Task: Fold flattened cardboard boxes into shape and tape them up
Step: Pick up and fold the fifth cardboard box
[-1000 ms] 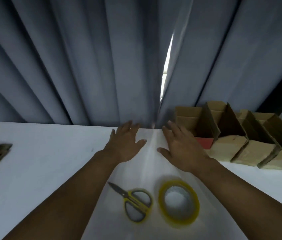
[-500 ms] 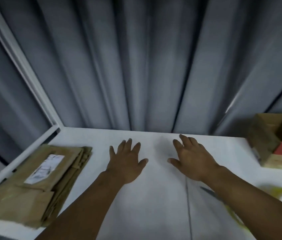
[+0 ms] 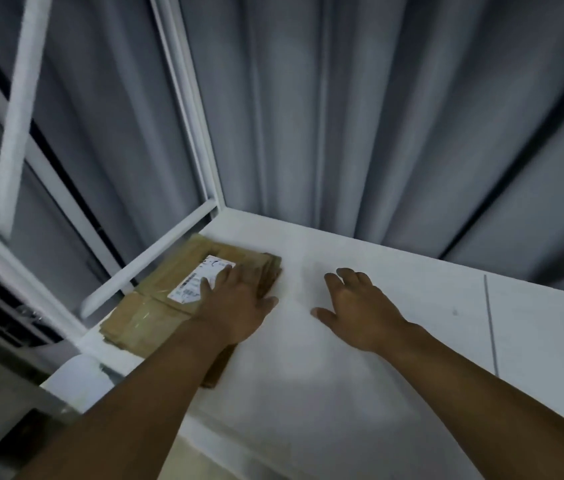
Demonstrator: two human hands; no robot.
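Picking-up step: the left hand [image 3: 235,303] lies flat, grip open, on the stack of flattened cardboard boxes [image 3: 156,306] at the desk's [image 3: 343,393] ten o'clock corner. The right hand [image 3: 356,306] spreads open at the stack's three o'clock. Next, the fingers probably must peel one box free.

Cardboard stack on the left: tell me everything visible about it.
The cardboard stack is brown, flattened, multi-layered, lying flat in the left corner of the white table, beside a white frame rail. The top piece bears a white printed label and clear tape. The left hand rests on its right part, fingers reaching the label.
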